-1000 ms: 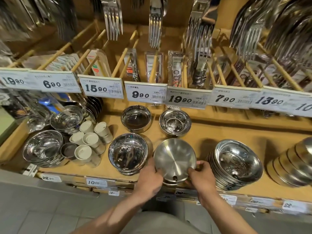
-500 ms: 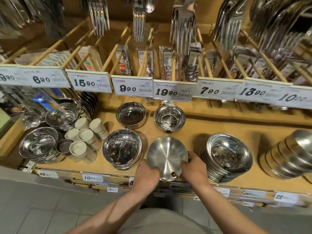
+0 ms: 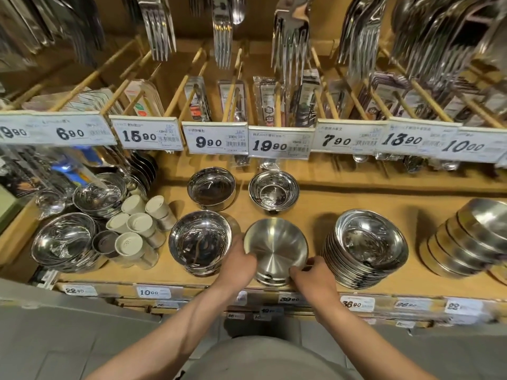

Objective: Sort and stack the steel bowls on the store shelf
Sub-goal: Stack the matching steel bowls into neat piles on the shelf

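Observation:
A brushed steel bowl (image 3: 275, 249) sits tilted on a short stack at the front middle of the wooden shelf (image 3: 315, 204). My left hand (image 3: 240, 267) grips its left rim. My right hand (image 3: 312, 272) holds its lower right rim with curled fingers. A shiny deep bowl (image 3: 200, 241) stands just left of it. Two smaller bowls stand behind: one at back left (image 3: 211, 187) and one at back right (image 3: 273, 192). A tall stack of shiny bowls (image 3: 367, 245) leans to the right of my right hand.
Another leaning bowl stack (image 3: 472, 237) lies at the far right. White-lidded cups (image 3: 137, 226) and more bowls (image 3: 64, 242) crowd the left end. Price tags (image 3: 216, 138) and hanging forks (image 3: 222, 31) overhang the shelf. Bare wood shows between the two right stacks.
The view has shifted slightly. Both hands stay on the brushed bowl, which has settled lower onto its stack and sits a little flatter.

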